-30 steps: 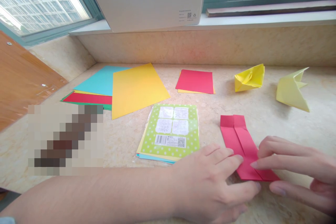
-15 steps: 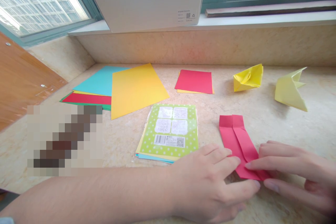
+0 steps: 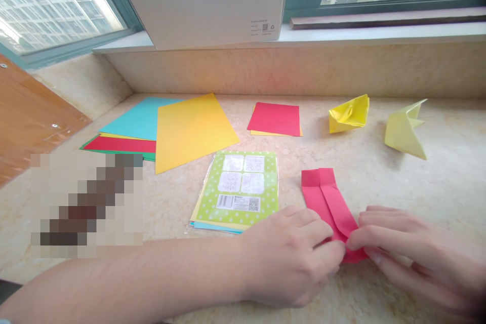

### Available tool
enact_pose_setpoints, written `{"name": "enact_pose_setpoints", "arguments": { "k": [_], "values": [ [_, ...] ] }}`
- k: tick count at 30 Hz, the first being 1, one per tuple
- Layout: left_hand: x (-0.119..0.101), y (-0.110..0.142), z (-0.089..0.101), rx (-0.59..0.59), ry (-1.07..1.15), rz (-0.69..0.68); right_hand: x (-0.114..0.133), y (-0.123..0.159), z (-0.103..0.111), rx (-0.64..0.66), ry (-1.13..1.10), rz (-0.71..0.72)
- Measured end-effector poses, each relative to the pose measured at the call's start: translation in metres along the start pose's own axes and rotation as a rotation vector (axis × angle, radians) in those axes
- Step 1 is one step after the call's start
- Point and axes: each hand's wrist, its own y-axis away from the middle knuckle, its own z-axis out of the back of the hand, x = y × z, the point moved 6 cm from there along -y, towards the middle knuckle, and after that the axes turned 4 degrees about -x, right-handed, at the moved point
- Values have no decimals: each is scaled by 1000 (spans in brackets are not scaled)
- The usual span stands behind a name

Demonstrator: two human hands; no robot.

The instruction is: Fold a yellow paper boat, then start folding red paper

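Observation:
A long red folded paper strip (image 3: 327, 197) lies on the marble counter (image 3: 379, 177), its far end folded into a small square flap. My left hand (image 3: 292, 255) pinches the strip's near end from the left, fingers curled on it. From the right, my right hand (image 3: 410, 255) meets it, with fingertips pressed on the same near end. The two hands touch over the paper and hide its near end.
A green dotted paper pack (image 3: 237, 190) lies left of the strip. Orange (image 3: 190, 129), teal and red sheets fan out at the left. A red square (image 3: 275, 119) and two yellow folded shapes (image 3: 349, 113) (image 3: 404, 131) sit farther back. A white box (image 3: 205, 2) stands on the sill.
Both hands have closed in on the strip's near end, folding it upward and shortening the strip's visible length. The view has shifted slightly, so everything sits a little more to the left.

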Motion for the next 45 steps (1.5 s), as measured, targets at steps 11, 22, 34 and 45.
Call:
{"name": "enact_pose_setpoints", "arguments": {
  "k": [11,22,34,45],
  "values": [
    [13,-16,6,87,325,206,6,-7,4,103,-6,-12],
    [14,-13,4,19,123,158,4,-2,12,209,-57,-40],
    [16,-14,1,23,96,125,18,-3,12,142,415,224],
    [20,-12,0,29,132,159,39,0,6,93,734,550]
  ]
}}
